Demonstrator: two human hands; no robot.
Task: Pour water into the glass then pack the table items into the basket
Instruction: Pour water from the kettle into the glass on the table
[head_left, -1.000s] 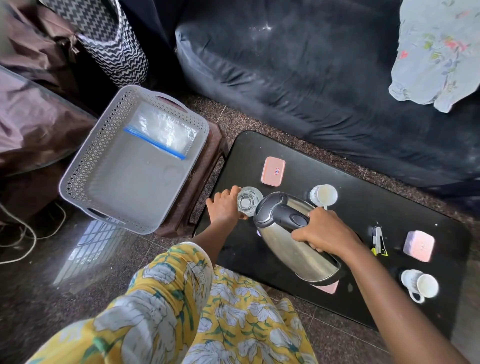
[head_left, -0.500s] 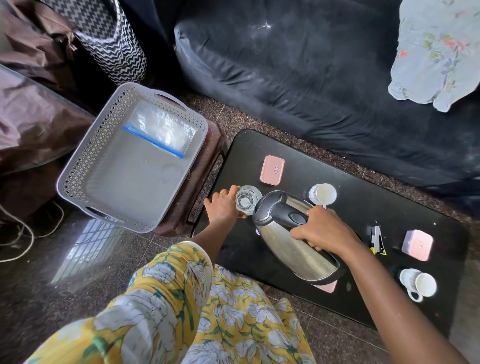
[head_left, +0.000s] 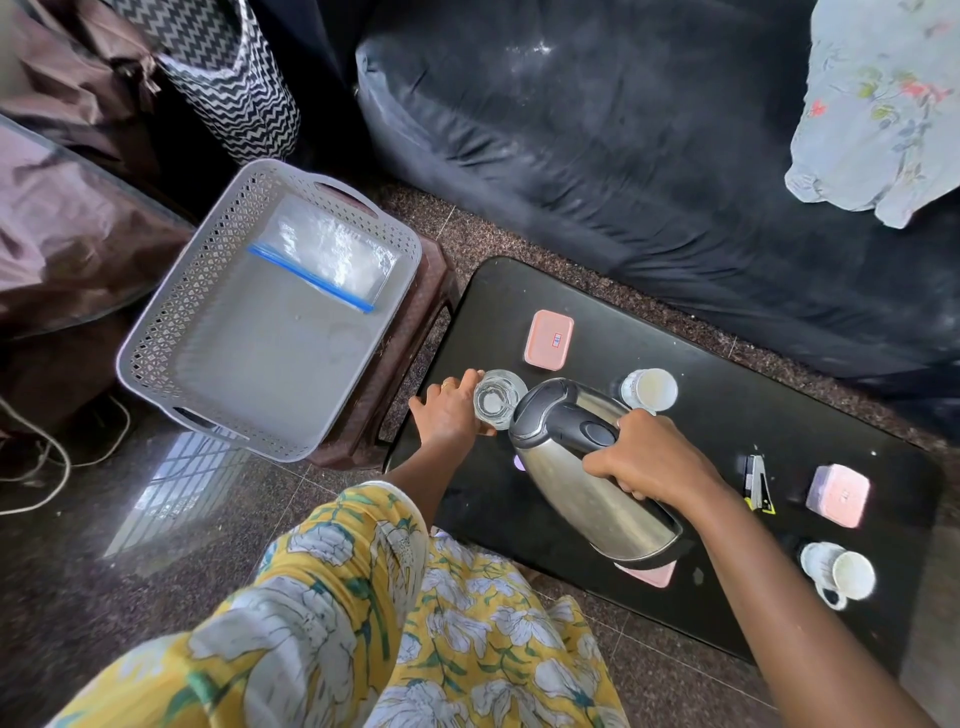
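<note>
A clear glass stands near the left end of the black table. My left hand is wrapped around its left side. My right hand grips the black handle of a steel kettle, which is tilted with its spout over the glass rim. A grey perforated basket sits on a brown stool left of the table and holds a clear zip bag. On the table lie a pink box, a second pink box, a white cup, a white mug and a stapler.
A dark sofa runs behind the table with a floral cloth on it. A zigzag-patterned bag stands behind the basket. White cables lie on the glossy floor at the left. A pink item peeks from under the kettle.
Almost nothing has changed: the kettle stays tilted over the glass and both hands hold their places.
</note>
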